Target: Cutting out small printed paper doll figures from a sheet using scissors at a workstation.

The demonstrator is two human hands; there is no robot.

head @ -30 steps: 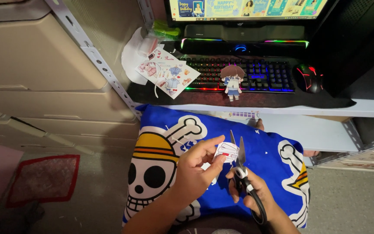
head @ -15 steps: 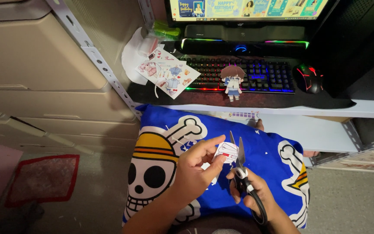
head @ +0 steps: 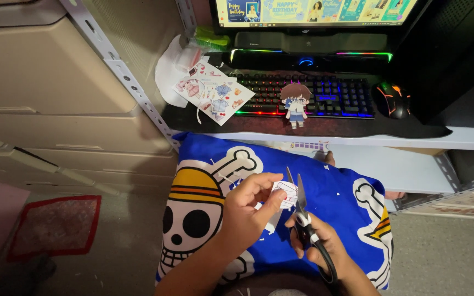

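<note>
Left hand [head: 245, 211] grip: thumb and fingers pinched on a small white printed paper cutout [head: 285, 193], held over the lap. Right hand [head: 325, 246] grip: closed through the loops of black-handled steel scissors [head: 303, 219], blades slightly apart, tips up, touching the cutout's right edge. Versus the pictures from the last second: no visible change, hands, paper and blades in the same spot, so the cut sits mid-way or paused. Under them: one blue cushion with a skull-and-straw-hat print [head: 209, 203], white paper scraps strewn on it. Far, on the dark worktop [head: 325, 127]: one printed sheet of small clothing figures [head: 213, 93] at left, one standing paper doll [head: 295, 102], one backlit keyboard [head: 303, 94], one black mouse [head: 392, 98] at right, one monitor [head: 314, 11]. Counts: two hands, one pair of scissors, one cutout.
</note>
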